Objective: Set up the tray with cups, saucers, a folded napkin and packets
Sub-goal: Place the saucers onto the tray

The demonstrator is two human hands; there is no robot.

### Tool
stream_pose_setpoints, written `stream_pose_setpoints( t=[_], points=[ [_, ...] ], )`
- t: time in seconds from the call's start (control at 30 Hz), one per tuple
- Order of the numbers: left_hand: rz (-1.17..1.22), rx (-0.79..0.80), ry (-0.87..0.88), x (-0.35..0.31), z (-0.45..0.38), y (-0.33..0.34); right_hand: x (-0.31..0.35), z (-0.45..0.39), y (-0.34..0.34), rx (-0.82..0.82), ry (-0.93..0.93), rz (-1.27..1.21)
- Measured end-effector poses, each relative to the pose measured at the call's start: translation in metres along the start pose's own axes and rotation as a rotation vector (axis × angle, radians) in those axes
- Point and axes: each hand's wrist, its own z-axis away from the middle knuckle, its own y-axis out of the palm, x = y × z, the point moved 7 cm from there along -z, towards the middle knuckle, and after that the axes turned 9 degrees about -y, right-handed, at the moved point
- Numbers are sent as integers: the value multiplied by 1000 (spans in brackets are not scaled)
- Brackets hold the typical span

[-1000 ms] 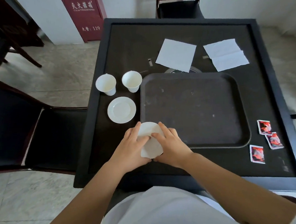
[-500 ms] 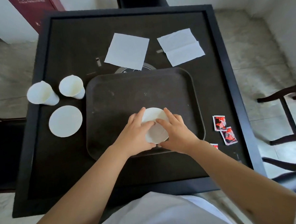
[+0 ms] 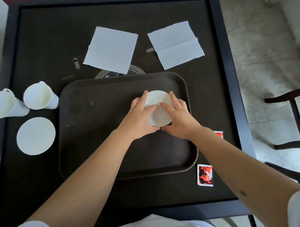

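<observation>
- two cups stand at the table's left edge, just beside each other and off the tray; the nearer-in one sits just beside the tray's left rim.
- one saucer lies flat below the cups, also off the tray, untouched.
- the tray fills the middle of the table; it carries nothing but the plate in the hands.
- left hand holds the left side of the second saucer, fingers curled over its rim and thumb laid across the top.
- that saucer is over the tray's right half, tilted a little; whether its base touches the tray i cannot tell.
- right hand holds the right side the same way, forefinger stretched along the far rim, thumb on top, other fingers tucked beside.
- two napkins lie past the tray's far edge: a flat one and a creased one, neither folded yet.
- two packets show right of the tray, one near the front corner, one half hidden by the right forearm.
- step in hand, as i judge it: setting the first saucer on the tray.
- next move likely calls for lowering it flat, letting go with both hands, then reaching left for the other saucer.
</observation>
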Motion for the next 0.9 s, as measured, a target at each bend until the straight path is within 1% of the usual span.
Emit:
stream_pose_setpoints(
  t=[0.17,0.27,0.37,0.5,0.57,0.7,0.9],
  points=[
    [6,-56,31,6,-22,3,-15,-21,4,-18,-1,-12],
    [27,-142,66,8,-24,3,-19,-27,7,-23,-15,-10],
    [-30,-207,103,9,-24,7,-22,-28,9,-18,-20,-33],
    [-148,-203,68,12,-28,11,-23,-29,12,-26,-7,-48],
    [-184,-191,64,12,-30,13,-23,-29,14,-56,19,-52],
    [-189,-213,73,12,-31,13,-17,-31,19,-145,42,94],
    [-169,-229,83,13,-30,13,-18,-32,24,-158,53,165]
  ],
)
